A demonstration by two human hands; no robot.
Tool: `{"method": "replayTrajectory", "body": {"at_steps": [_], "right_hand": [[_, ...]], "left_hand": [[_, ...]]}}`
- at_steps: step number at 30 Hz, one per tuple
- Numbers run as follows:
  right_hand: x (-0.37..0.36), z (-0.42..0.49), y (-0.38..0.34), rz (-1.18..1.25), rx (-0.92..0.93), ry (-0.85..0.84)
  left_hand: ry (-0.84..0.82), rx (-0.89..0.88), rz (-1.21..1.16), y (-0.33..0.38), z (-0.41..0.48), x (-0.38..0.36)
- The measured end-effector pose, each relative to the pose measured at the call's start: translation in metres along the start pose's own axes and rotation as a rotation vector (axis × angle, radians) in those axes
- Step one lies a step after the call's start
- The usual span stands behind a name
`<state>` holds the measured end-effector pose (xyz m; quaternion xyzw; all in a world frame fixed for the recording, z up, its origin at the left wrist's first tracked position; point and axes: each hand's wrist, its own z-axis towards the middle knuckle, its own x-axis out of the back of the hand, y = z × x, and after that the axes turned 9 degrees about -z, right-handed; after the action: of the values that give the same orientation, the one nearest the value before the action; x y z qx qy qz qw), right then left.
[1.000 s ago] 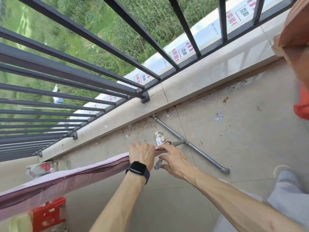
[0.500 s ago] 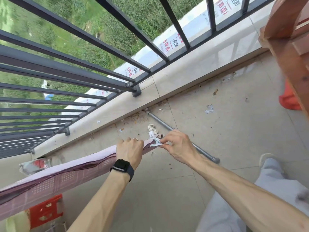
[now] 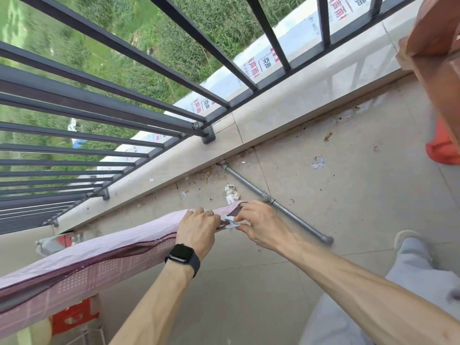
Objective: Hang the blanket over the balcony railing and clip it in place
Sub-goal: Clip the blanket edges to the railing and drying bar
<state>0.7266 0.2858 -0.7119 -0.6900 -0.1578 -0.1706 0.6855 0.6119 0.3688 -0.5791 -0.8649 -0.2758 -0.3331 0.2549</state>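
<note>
A pink and maroon patterned blanket (image 3: 99, 262) lies draped over a long bar that runs from the lower left toward the middle. My left hand (image 3: 198, 231), with a black watch on the wrist, grips the blanket near its right end. My right hand (image 3: 258, 226) pinches a small white clip (image 3: 230, 222) against the blanket's edge, right beside the left hand. The clip's jaws are mostly hidden by my fingers. The dark metal balcony railing (image 3: 104, 113) stands beyond, apart from the blanket.
A grey pipe (image 3: 278, 205) lies on the tiled floor beyond my hands, with paper scraps (image 3: 231, 192) near it. A red plastic stool (image 3: 72, 317) sits under the blanket at lower left. A reddish wooden piece (image 3: 438, 53) and an orange object (image 3: 441, 148) stand at right. My leg (image 3: 408, 282) is at lower right.
My right hand has brought the white clip leftward onto the blanket's edge, next to my left hand. The left hand keeps its grip on the blanket. The camera has shifted slightly.
</note>
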Motion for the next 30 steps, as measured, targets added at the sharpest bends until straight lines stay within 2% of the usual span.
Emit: {"method": "replayTrajectory", "body": {"at_steps": [5, 10, 18, 22, 28, 30], "right_hand": [[0.011, -0.016, 0.011, 0.010, -0.032, 0.041], [0.016, -0.025, 0.015, -0.009, -0.086, 0.078], [0.008, -0.007, 0.004, -0.022, 0.062, 0.040], [-0.003, -0.005, -0.005, -0.049, 0.079, -0.045], [0.007, -0.013, -0.011, -0.048, -0.188, -0.323], [0.022, -0.032, -0.014, -0.063, -0.276, -0.329]], "left_hand": [[0.030, -0.084, -0.033, 0.002, -0.004, -0.005], [0.046, -0.081, -0.021, 0.008, -0.005, -0.003], [0.000, -0.064, -0.008, 0.007, -0.001, -0.004], [0.004, -0.063, -0.011, 0.008, -0.003, -0.007], [-0.017, 0.036, 0.035, 0.011, -0.008, -0.006], [-0.007, 0.023, 0.006, 0.023, -0.020, 0.009]]}}
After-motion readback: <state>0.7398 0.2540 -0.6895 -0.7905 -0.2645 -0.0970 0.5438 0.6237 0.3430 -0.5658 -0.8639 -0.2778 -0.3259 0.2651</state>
